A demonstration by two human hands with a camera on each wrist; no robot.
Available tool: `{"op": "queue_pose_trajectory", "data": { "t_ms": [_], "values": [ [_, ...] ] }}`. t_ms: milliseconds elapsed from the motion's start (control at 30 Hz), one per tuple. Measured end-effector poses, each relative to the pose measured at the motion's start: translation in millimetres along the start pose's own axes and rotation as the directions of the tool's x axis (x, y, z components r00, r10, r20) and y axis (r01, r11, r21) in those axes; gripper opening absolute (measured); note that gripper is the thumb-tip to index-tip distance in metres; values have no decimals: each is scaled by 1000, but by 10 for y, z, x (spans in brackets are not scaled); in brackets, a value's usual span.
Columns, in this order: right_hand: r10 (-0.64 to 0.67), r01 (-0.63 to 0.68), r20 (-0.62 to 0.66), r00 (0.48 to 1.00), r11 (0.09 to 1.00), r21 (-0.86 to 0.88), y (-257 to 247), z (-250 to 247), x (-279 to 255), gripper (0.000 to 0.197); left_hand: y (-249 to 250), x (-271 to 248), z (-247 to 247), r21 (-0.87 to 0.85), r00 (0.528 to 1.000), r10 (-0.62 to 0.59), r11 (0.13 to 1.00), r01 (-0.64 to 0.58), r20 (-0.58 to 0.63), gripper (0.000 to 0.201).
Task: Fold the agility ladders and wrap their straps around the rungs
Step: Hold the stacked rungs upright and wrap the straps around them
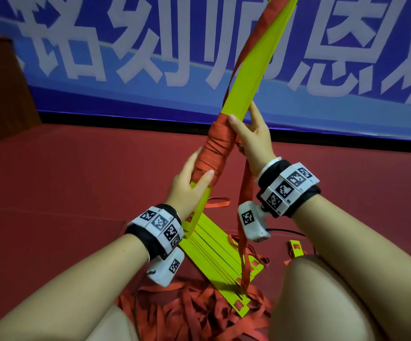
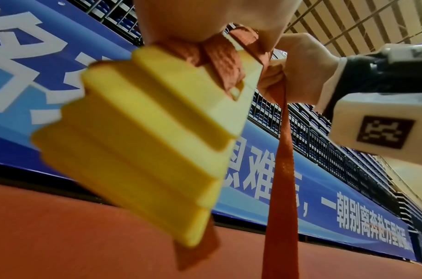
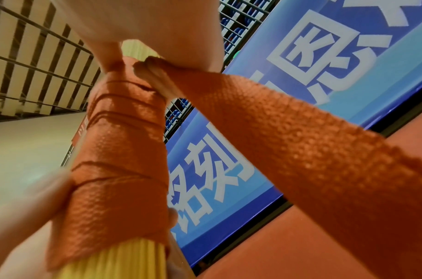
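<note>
A bundle of yellow-green rungs [image 1: 248, 77] stands tilted in front of me, its middle bound in coils of red strap [image 1: 216, 148]. My left hand [image 1: 192, 178] grips the lower end of those coils, thumb across the front. My right hand [image 1: 251, 139] sits at the top of the coils, thumb on the rungs, lower fingers curled round the free strap tail [image 1: 246, 190], which hangs to the floor. The left wrist view shows the stepped rung ends [image 2: 145, 141] and the tail [image 2: 281, 179]. The right wrist view shows the coils [image 3: 124, 151] and the taut strap [image 3: 300, 141].
A second stack of yellow rungs [image 1: 219, 262] lies on the red floor below my hands, over a heap of loose red strap [image 1: 199, 311]. One loose rung end [image 1: 296, 248] lies to the right. My knees frame the bottom. A blue banner [image 1: 322, 70] runs behind.
</note>
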State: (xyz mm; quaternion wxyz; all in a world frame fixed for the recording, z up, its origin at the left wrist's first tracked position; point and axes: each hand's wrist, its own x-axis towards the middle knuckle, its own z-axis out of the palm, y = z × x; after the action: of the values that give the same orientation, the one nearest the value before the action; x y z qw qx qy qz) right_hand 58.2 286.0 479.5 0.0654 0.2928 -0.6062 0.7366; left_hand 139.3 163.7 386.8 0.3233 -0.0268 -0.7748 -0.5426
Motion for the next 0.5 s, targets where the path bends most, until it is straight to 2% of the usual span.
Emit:
{"op": "queue_pose_trajectory", "data": {
  "t_ms": [233, 333, 400, 467, 500],
  "values": [
    [-29, 29, 64, 997, 1000, 4, -9, 45, -9, 56, 21, 1, -94, -95, 997, -55, 994, 59, 46, 79],
    [-16, 17, 105, 994, 1000, -15, -13, 72, 0, 53, 2, 2, -104, -149, 997, -72, 986, 77, 40, 71],
    [30, -25, 138, 990, 999, -35, -12, 68, 41, 44, 13, 4, -106, -189, 997, -76, 979, 80, 24, 66],
    [82, -76, 177, 981, 996, -38, 9, 26, 96, 21, 17, 3, -108, -177, 998, -62, 982, 62, 7, 68],
    [112, -109, 201, 973, 994, -27, 18, -4, 114, 16, 16, 2, -111, -160, 999, -53, 986, 53, 6, 69]
  ]
}}
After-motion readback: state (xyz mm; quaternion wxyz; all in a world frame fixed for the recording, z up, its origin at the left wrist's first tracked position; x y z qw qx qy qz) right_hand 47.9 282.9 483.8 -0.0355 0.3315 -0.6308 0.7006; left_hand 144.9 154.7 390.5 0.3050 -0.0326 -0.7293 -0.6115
